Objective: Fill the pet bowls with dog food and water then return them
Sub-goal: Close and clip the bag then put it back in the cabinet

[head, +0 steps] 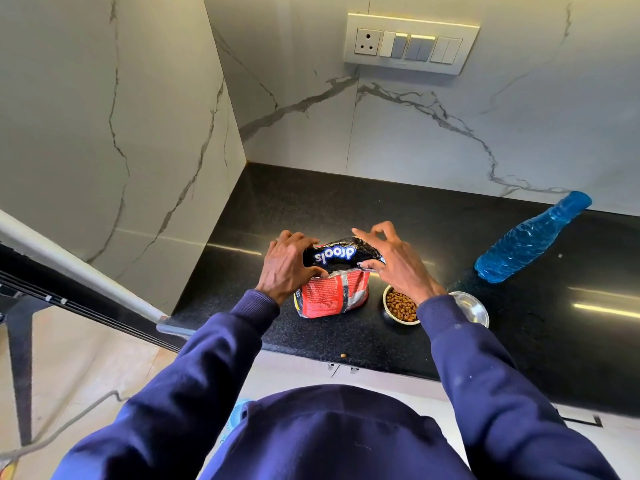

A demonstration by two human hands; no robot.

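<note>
Hands (341, 263) fold upright food bag (332, 292) top.

Food bag (332, 296) stands left of two bowls (400, 306) on counter (346, 202).

Bright, even light, prob daylight plus ceiling lamps. Long white glare streaks on the glossy black surface (450, 233), esp at right edge and behind the hands. Warm glow strip along top of the switch plate (411, 44). Shadows soft, faint under the food bag (330, 292). Blue bottle (530, 239) glints w/ highlights. Strong wide-angle distortion: walls bow, sleeves (194, 386) balloon at bottom. Centre sharp; edges slightly soft.
</note>
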